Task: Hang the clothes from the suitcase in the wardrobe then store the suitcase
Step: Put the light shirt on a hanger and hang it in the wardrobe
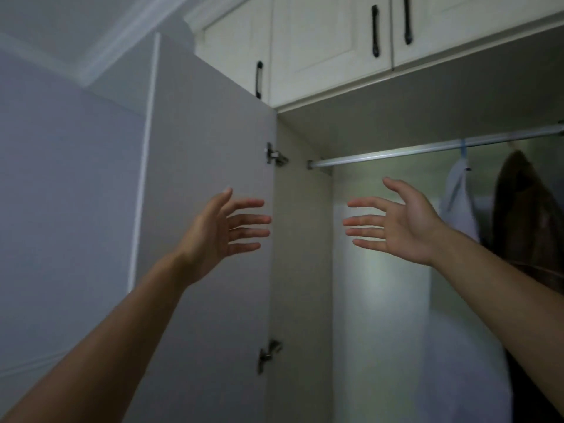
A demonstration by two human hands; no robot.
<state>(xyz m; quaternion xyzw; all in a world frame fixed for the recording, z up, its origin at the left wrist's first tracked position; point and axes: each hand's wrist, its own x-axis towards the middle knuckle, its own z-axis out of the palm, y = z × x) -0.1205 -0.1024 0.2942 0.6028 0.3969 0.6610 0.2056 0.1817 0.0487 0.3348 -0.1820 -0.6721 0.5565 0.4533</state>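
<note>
I look up into an open wardrobe. A metal hanging rail runs across its top. On the rail's right part hang a pale blue garment and a dark brown garment. My left hand is raised in front of the open wardrobe door, fingers spread and holding nothing. Raised below the rail, my right hand also has straight, spread fingers and holds nothing. The two palms face each other with a gap between them. No suitcase is in view.
Cream upper cupboards with black handles sit above the wardrobe opening. The door hangs on two metal hinges at the wardrobe's left side. A lilac wall lies to the left. White fabric shows low inside the wardrobe.
</note>
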